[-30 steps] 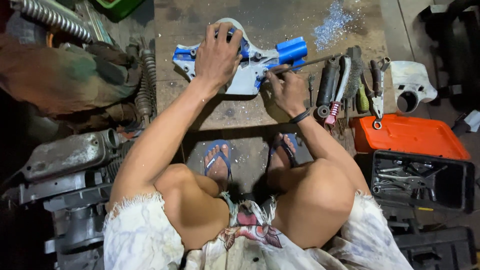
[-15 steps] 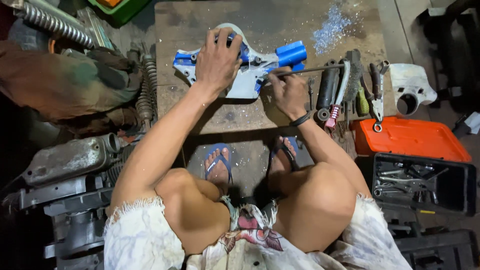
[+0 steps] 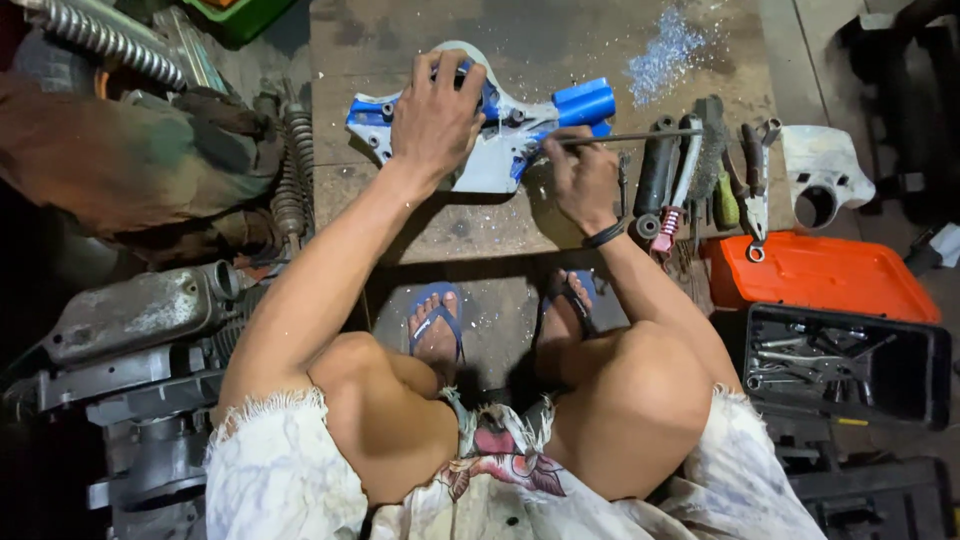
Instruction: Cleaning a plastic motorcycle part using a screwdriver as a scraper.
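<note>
I press my left hand [image 3: 437,118] flat on the stiff, light blue-and-white plastic cover [image 3: 500,135] on the floor, my right hand [image 3: 583,175] beside it closed round a thin metal rod [image 3: 640,137]

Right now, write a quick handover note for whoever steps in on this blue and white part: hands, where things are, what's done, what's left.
Left hand presses flat on the blue and white part, pinning it to the floor.
Right hand grips a thin metal rod tool, tip at the part's middle edge.
Metal filings lie beyond the part, so some cutting or filing looks done; how much is left cannot be told.
Pliers and other tools lie right of the hands, beside the orange case and the open black tool tray.
</note>
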